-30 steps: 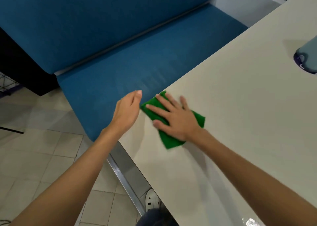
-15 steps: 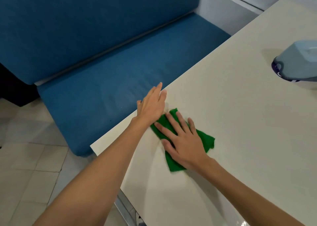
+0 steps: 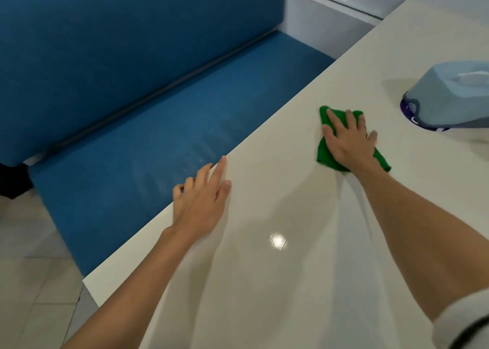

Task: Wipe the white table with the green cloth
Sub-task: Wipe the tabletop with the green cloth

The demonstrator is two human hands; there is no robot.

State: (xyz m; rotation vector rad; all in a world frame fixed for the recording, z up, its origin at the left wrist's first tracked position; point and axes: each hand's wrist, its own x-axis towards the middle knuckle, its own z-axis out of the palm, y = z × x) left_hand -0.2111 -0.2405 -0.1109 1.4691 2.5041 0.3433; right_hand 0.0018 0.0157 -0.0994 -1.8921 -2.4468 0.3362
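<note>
Head view: looking down along the table (image 3: 277, 282), with both bare arms reaching in from below.
Cloth (image 3: 325, 155), looks: bright green, small and bunched up rather than laid flat. A rounded lump pokes out past the fingertips, and a pointed corner sticks out near the wrist.
Cloth, where: on the table top, a little in from the bench-side edge, near the tub (image 3: 449, 97) but apart from it.
Cloth and hand: it lies right under the right hand (image 3: 346, 142). Palm and fingers cover its middle, and green shows at the far end, along the left side and at the lower right corner.
Right hand: palm down, fingers straight and fanned out, pressing the cloth onto the table. There is no pinch.
Left hand (image 3: 201, 203): well apart from the cloth and nearer the camera, at the table's edge. It is palm down with fingers loosely spread and the index stretched forward, holding nothing. The outer fingers reach past the edge over the bench (image 3: 148, 136). I cannot tell whether the palm touches the table.
Table: white and glossy, with a bright glint between the forearms.
Tub: pale blue plastic with a dark rim, cut off by the right edge of the view.
Bench: blue seat and back, left of the table.
</note>
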